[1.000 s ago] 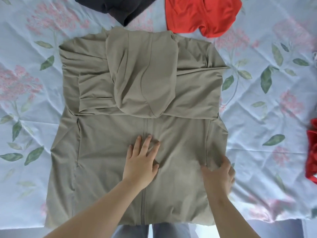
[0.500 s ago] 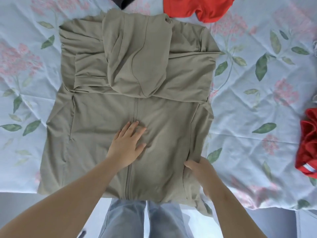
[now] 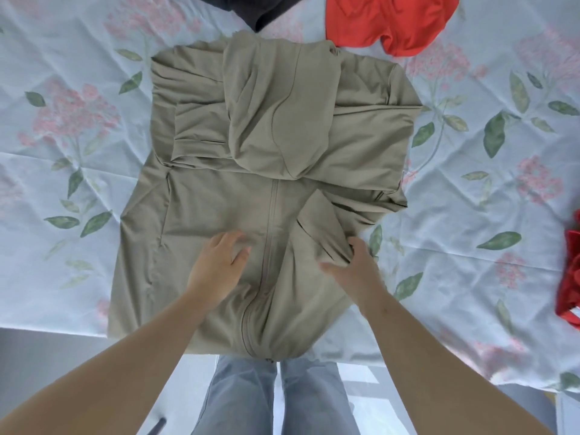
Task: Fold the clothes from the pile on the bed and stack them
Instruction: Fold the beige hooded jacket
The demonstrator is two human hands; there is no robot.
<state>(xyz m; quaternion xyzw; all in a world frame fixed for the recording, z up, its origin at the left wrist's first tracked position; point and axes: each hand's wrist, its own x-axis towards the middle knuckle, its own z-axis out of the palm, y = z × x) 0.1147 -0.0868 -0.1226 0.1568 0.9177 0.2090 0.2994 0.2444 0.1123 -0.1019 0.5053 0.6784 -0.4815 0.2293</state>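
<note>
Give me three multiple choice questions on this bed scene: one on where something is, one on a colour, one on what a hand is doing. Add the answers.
1. Where does the orange garment lie?
A) on the bed, past the far end of the jacket
B) tucked under the jacket
C) on the floor

2. What colour is the jacket?
A) navy
B) white
C) khaki

3. What is the right hand doing?
A) lying flat and empty on the bed
B) gripping the jacket's right edge
C) holding the orange garment

Answers:
1 A, it lies on the bed beyond the jacket's hood end, apart from it.
2 C, the cloth is a dull khaki all over.
3 B, its fingers curl round a raised fold of that edge.
</note>
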